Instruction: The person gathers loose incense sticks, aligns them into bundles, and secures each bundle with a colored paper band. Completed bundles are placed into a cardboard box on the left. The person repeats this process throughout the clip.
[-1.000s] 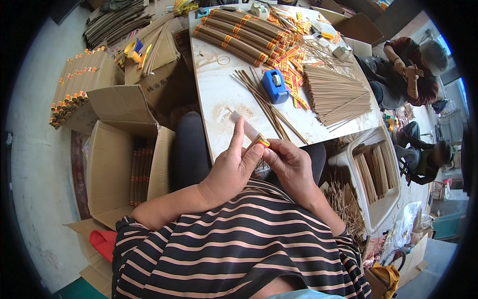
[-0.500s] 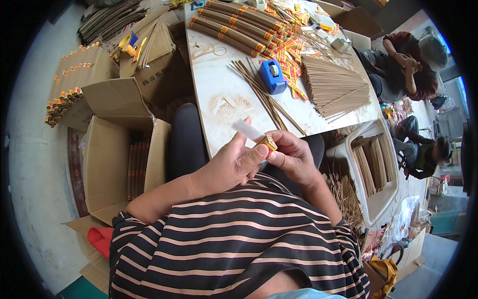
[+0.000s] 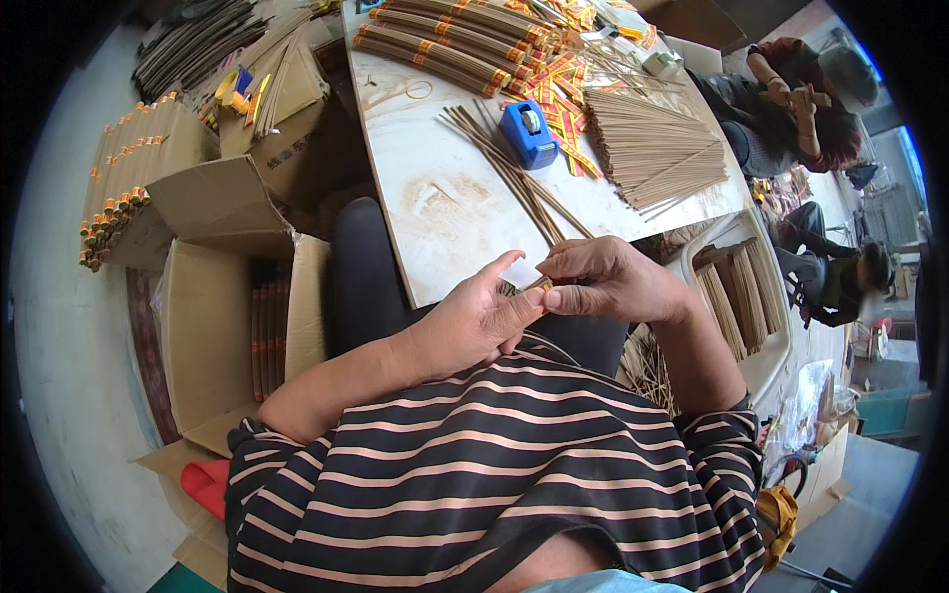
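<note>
Single head-worn fisheye view, looking steeply down from close above the hands [image 3: 539, 301], facing forward over the tabletop [image 3: 445, 208]; edges bending toward the rim.

A pale, worn bench [image 3: 435, 188] stands on a light grey concrete floor [image 3: 59, 376], with open cardboard boxes [image 3: 213, 316] at its left, in daylight.

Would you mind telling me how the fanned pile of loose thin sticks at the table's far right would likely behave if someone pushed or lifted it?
The loose sticks lie unbound and splayed, so a push would probably scatter or roll them. Each looks very thin, so likely light and easily snapped. The pile reaches the table edge, so some might slide off.
</note>
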`<act>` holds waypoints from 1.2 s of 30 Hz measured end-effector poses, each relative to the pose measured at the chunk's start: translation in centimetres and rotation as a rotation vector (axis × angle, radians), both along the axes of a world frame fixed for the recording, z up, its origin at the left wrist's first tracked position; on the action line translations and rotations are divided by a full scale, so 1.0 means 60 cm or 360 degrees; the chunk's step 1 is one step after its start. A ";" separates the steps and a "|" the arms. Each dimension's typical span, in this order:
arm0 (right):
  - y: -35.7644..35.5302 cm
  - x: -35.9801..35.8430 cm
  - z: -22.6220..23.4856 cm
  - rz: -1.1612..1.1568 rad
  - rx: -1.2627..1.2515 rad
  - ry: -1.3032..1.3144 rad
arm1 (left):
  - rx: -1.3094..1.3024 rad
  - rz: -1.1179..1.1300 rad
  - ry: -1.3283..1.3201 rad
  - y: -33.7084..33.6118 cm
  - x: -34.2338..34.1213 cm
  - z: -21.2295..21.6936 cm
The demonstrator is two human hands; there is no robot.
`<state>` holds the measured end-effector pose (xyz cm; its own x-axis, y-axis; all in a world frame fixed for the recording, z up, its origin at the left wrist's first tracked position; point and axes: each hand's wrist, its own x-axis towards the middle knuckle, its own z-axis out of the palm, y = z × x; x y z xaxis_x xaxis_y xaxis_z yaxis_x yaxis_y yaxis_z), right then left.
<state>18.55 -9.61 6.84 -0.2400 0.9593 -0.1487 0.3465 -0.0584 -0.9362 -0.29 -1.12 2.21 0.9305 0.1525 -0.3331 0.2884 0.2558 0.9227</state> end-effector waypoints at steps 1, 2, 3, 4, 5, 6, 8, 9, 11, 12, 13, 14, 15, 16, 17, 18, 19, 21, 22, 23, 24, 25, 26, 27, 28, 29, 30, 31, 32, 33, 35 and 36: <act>0.001 0.004 -0.005 0.0010 -0.0023 0.0073 | -0.0103 -0.0027 -0.0111 0.000 0.000 0.014; 0.003 0.006 -0.007 0.0021 -0.0045 0.0147 | -0.0105 -0.0032 -0.0094 0.000 0.000 0.012; 0.006 0.007 -0.004 0.0026 -0.0053 0.0092 | -0.0109 -0.0029 -0.0076 0.001 -0.001 0.008; 0.006 0.006 -0.003 0.0016 -0.0036 0.0088 | -0.0113 -0.0025 -0.0058 0.000 -0.002 0.005; 0.006 0.004 -0.002 0.0006 -0.0018 0.0083 | -0.0119 -0.0018 -0.0067 -0.001 -0.003 0.006; 0.007 0.004 -0.001 -0.0002 0.0002 0.0079 | -0.0123 -0.0009 -0.0075 -0.002 -0.003 0.006; 0.006 0.001 0.001 0.0014 0.0032 -0.0014 | -0.0110 -0.0013 -0.0063 -0.001 -0.004 0.010; 0.007 0.000 0.003 0.0024 0.0047 -0.0062 | -0.0094 -0.0024 -0.0045 0.002 -0.005 0.015; 0.008 -0.002 0.013 0.0029 0.0039 -0.0128 | -0.0095 -0.0015 -0.0053 0.003 -0.005 0.014; 0.008 -0.004 0.017 0.0033 0.0036 -0.0164 | -0.0110 0.0007 -0.0083 0.001 -0.005 0.008; 0.008 -0.005 0.019 0.0037 0.0053 -0.0181 | -0.0125 0.0028 -0.0112 0.000 -0.006 0.005; 0.007 -0.006 0.020 0.0041 0.0071 -0.0199 | -0.0129 0.0018 -0.0116 0.001 -0.006 0.004; 0.007 -0.006 0.021 0.0043 0.0090 -0.0216 | -0.0131 0.0006 -0.0120 0.002 -0.007 0.004; 0.007 -0.007 0.023 0.0042 0.0106 -0.0233 | -0.0133 -0.0006 -0.0124 0.004 -0.007 0.005; 0.007 -0.008 0.025 0.0041 0.0122 -0.0249 | -0.0142 -0.0007 -0.0112 0.005 -0.008 0.006; 0.007 -0.010 0.025 0.0040 0.0134 -0.0265 | -0.0156 -0.0009 -0.0099 0.006 -0.008 0.007; 0.005 -0.012 0.026 0.0010 0.0137 -0.0281 | -0.0170 -0.0010 -0.0085 0.007 -0.009 0.008; 0.001 -0.017 0.029 -0.0049 0.0141 -0.0314 | -0.0222 -0.0015 -0.0063 0.007 -0.009 0.010; 0.000 -0.017 0.026 -0.0038 0.0283 -0.0399 | -0.0248 -0.0018 -0.0051 0.007 -0.008 0.011; -0.001 -0.016 0.022 -0.0027 0.0425 -0.0484 | -0.0243 -0.0026 -0.0058 0.008 -0.009 0.011; -0.001 -0.017 0.020 -0.0014 0.0567 -0.0565 | -0.0239 -0.0030 -0.0062 0.009 -0.010 0.011; -0.001 -0.019 0.023 0.0002 0.0596 -0.0608 | -0.0235 -0.0035 -0.0066 0.009 -0.011 0.011; 0.000 -0.021 0.028 0.0017 0.0624 -0.0651 | -0.0214 -0.0033 -0.0067 0.009 -0.012 0.010; 0.000 -0.022 0.031 0.0028 0.0651 -0.0693 | -0.0194 -0.0036 -0.0067 0.008 -0.012 0.009; -0.001 -0.022 0.032 0.0057 0.0701 -0.0726 | -0.0174 -0.0039 -0.0067 0.008 -0.012 0.008; -0.001 -0.022 0.032 0.0087 0.0751 -0.0759 | -0.0182 -0.0050 -0.0051 0.008 -0.012 0.009; 0.000 -0.021 0.032 0.0119 0.0804 -0.0791 | -0.0189 -0.0058 -0.0036 0.009 -0.011 0.009; -0.001 -0.021 0.030 0.0118 0.0835 -0.0784 | -0.0196 -0.0067 -0.0020 0.010 -0.010 0.010; -0.001 -0.021 0.026 0.0117 0.0866 -0.0777 | -0.0224 -0.0073 -0.0020 0.010 -0.010 0.007; -0.002 -0.022 0.025 0.0115 0.0897 -0.0771 | -0.0251 -0.0082 -0.0021 0.011 -0.011 0.004; -0.003 -0.025 0.027 0.0105 0.0958 -0.0840 | -0.0349 -0.0041 -0.0044 0.011 -0.012 0.003; -0.003 -0.027 0.027 0.0099 0.0989 -0.0874 | -0.0420 0.0008 -0.0065 0.010 -0.013 0.006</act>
<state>16.95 -9.82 8.46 -0.3431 0.8926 0.2925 0.7490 0.4479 -0.4883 -1.09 -0.53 2.58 0.9435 0.0703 -0.3239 0.2500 0.4905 0.8348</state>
